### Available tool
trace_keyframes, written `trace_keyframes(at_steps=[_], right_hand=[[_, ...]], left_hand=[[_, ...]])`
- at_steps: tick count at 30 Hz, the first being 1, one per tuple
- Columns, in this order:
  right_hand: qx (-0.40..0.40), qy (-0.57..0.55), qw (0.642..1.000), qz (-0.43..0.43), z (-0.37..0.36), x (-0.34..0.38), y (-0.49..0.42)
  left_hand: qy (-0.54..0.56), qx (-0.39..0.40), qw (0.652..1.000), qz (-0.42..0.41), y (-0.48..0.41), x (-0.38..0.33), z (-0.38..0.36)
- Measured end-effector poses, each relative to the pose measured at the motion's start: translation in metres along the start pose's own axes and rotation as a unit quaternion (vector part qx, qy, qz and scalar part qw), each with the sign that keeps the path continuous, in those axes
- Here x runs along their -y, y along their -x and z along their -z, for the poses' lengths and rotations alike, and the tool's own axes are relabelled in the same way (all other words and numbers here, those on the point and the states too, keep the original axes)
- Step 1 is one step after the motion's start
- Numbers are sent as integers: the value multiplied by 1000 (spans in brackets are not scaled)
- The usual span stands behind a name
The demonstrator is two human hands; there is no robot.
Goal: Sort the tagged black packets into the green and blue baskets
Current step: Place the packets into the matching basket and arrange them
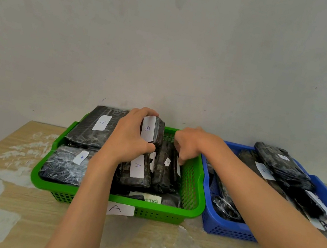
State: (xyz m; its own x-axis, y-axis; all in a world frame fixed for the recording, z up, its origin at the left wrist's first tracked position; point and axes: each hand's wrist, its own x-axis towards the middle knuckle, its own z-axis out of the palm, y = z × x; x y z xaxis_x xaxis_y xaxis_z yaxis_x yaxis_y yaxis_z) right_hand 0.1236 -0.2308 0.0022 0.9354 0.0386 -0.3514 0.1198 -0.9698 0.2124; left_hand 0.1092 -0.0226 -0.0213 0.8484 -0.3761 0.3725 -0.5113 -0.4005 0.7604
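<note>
Sorting looks far along: green basket (146,205) and blue basket (225,228), near the bench's (17,218) far edge, both hold packets. Left hand (128,137) grips a B-tagged packet (158,131) above the green one, probably misplaced there. Right hand (191,145) curls down among A-tagged packets (138,165); I cannot tell whether it grips one.

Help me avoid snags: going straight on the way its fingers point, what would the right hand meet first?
Probably the upright black packets in the green basket, just below the right hand; depth unclear.

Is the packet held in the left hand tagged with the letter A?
No, the tag on the packet that the left hand grips reads B.
</note>
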Motion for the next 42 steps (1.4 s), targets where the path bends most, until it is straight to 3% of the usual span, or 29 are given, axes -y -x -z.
trace_keyframes(at_steps=[6, 15, 18, 22, 26, 28, 30, 34, 37, 42], right_hand=[[15, -140, 989, 40, -7, -11, 10], [-70, -47, 996, 40, -23, 1, 2], [-138, -97, 984, 53, -21, -11, 13], [-273, -274, 922, 24, -19, -44, 37], [-392, -371, 837, -91, -31, -82, 57], [-341, -382, 850, -126, -42, -93, 61], [-234, -418, 868, -127, -57, -91, 59], [-99, -497, 852, -130, -75, -79, 54], [-90, -536, 826, -147, -77, -80, 55], [-127, -527, 821, -178, -81, -75, 59]], left_hand=[[-7, 4, 1000, 1, -3, 1, -3], [-26, 8, 1000, -3, -4, 3, -5], [-25, 10, 1000, -9, -4, 0, -6], [-29, 11, 999, -24, -4, -6, -14], [-25, 17, 998, -46, -4, -16, -32], [-21, 23, 998, -54, -3, -21, -42], [-20, 27, 997, -64, -2, -24, -51], [-41, 29, 995, -86, -2, -25, -58], [-43, 24, 995, -83, -2, -24, -58], [-50, 27, 995, -85, -3, -25, -59]])
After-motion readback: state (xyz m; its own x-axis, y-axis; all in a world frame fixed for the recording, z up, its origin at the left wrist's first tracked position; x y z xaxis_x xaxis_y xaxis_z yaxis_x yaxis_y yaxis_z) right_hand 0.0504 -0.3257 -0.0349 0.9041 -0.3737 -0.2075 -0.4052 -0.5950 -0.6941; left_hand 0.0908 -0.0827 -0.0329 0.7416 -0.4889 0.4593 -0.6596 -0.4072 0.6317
